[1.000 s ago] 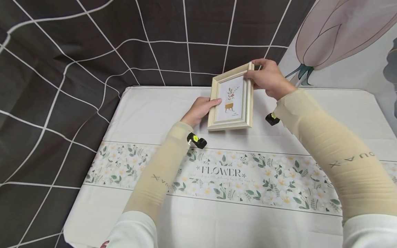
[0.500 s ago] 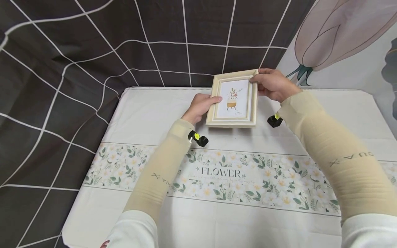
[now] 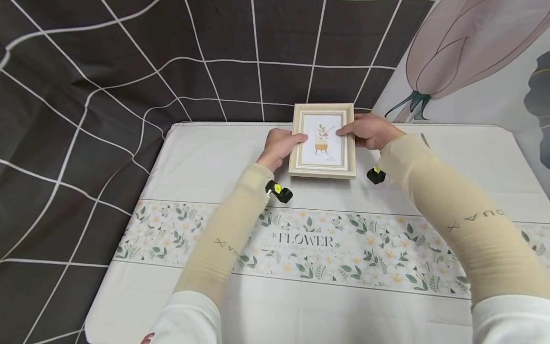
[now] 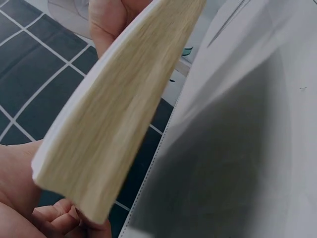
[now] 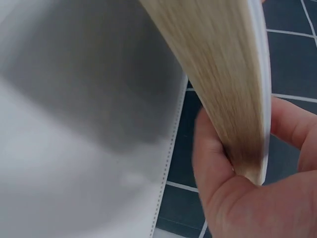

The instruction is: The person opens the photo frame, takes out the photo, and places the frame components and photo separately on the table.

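Head view: picture frame (image 3: 321, 171) was held off the bench (image 3: 206, 162), near its far edge, face toward the head camera, framed print (image 3: 321, 139) readable as a potted plant on legs. Left hand (image 3: 279, 146) pinched the frame's left side, thumb laid over the front border; right hand (image 3: 370, 131) pinched the opposite side, thumb tip reaching onto the print. Fingers behind the frame were hidden in this view. The wrist views supplied that part: the left wrist camera showed curled fingers (image 4: 59, 218) tucked behind the lower corner, and the right wrist camera showed a digit on either side of the frame's end, confirming a pinching grip on both hands. Both wrist views also gave the broad wood-grain side of the frame, which the head view did not show, plus a dark shadow (image 4: 208, 163) on the white bench cover beneath, with a gap between frame and cover. Only the head view recorded the floral band (image 3: 306, 239) lettered FLOWER, lying nearer the person, and the beige sleeves (image 3: 232, 224). Dark gridded cloth (image 3: 227, 38) appeared behind the bench in all three views.
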Motion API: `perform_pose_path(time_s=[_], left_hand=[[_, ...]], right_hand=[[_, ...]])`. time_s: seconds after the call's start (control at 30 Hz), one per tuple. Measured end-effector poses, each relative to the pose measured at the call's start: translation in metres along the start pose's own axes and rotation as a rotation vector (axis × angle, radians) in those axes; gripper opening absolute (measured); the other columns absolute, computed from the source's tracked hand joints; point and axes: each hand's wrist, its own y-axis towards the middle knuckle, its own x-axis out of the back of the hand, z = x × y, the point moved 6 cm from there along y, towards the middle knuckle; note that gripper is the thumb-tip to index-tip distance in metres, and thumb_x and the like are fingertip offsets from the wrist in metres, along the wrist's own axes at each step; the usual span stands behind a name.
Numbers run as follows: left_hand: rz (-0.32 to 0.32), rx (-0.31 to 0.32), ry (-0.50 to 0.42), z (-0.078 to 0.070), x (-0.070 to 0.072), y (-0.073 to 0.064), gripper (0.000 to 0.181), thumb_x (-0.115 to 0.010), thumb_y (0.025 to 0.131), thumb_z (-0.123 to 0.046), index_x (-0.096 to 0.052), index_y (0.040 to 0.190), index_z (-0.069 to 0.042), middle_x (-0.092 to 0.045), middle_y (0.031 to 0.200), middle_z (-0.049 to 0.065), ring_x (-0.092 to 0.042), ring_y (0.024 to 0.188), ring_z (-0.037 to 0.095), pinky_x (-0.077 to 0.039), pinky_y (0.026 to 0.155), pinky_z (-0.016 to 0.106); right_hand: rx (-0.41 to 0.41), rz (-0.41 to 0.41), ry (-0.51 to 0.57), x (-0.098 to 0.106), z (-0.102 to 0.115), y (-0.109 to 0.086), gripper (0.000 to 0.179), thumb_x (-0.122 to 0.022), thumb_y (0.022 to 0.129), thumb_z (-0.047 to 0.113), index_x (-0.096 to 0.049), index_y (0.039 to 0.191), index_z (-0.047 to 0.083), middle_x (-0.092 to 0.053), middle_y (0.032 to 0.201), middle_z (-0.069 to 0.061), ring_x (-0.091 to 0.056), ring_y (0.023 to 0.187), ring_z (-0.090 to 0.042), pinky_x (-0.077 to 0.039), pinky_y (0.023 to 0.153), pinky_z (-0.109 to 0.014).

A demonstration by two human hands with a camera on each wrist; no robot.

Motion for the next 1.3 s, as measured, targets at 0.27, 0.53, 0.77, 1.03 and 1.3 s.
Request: perform_pose_path(time_s=[0.27, 0.53, 0.77, 1.03, 1.3], left_hand=[[-0.016, 0.031, 0.056, 0.0, -0.006, -0.001, 0.021, -0.078, 0.085, -0.017, -0.074, 0.094, 0.001, -0.073, 0.082, 0.009, -0.065, 0.069, 0.015, -0.052, 0.068, 0.027], [-0.007, 0.111, 0.177, 0.007, -0.007, -0.001, 0.022, -0.078, 0.086, -0.026, -0.069, 0.091, -0.006, -0.066, 0.085, 0.003, -0.057, 0.071, 0.014, -0.048, 0.072, 0.034], [0.024, 0.147, 0.212, 0.011, -0.008, -0.001, 0.022, -0.078, 0.086, -0.026, -0.07, 0.086, -0.006, -0.065, 0.08, 0.003, -0.054, 0.067, 0.014, -0.045, 0.067, 0.032], [0.04, 0.136, 0.27, 0.01, -0.013, 0.002, 0.022, -0.079, 0.085, -0.021, -0.069, 0.093, -0.003, -0.066, 0.08, 0.004, -0.057, 0.064, 0.011, -0.051, 0.07, 0.03], [0.043, 0.131, 0.328, 0.012, -0.017, 0.005, 0.025, -0.079, 0.084, -0.021, -0.066, 0.095, -0.003, -0.065, 0.078, 0.004, -0.058, 0.062, 0.012, -0.05, 0.064, 0.028]], right_hand=[[-0.033, -0.026, -0.166, 0.005, -0.009, 0.0, 0.075, -0.066, 0.098, 0.015, -0.023, 0.159, 0.009, -0.052, 0.126, -0.01, -0.062, 0.09, -0.015, -0.055, 0.076, -0.028], [-0.041, 0.019, -0.19, 0.004, -0.015, 0.004, 0.078, -0.066, 0.097, 0.013, -0.02, 0.16, 0.008, -0.052, 0.128, -0.012, -0.063, 0.09, -0.015, -0.056, 0.076, -0.027], [-0.039, 0.025, -0.198, 0.002, -0.019, 0.011, 0.073, -0.065, 0.098, 0.009, -0.024, 0.158, 0.005, -0.05, 0.137, -0.015, -0.064, 0.095, -0.017, -0.057, 0.08, -0.028], [-0.03, -0.018, -0.224, 0.004, -0.024, 0.016, 0.068, -0.066, 0.096, 0.005, -0.031, 0.154, 0.0, -0.05, 0.138, -0.018, -0.064, 0.096, -0.019, -0.058, 0.08, -0.029], [-0.027, -0.057, -0.274, 0.005, -0.028, 0.019, 0.063, -0.066, 0.095, 0.004, -0.035, 0.149, -0.003, -0.052, 0.133, -0.018, -0.063, 0.096, -0.02, -0.056, 0.08, -0.03]])
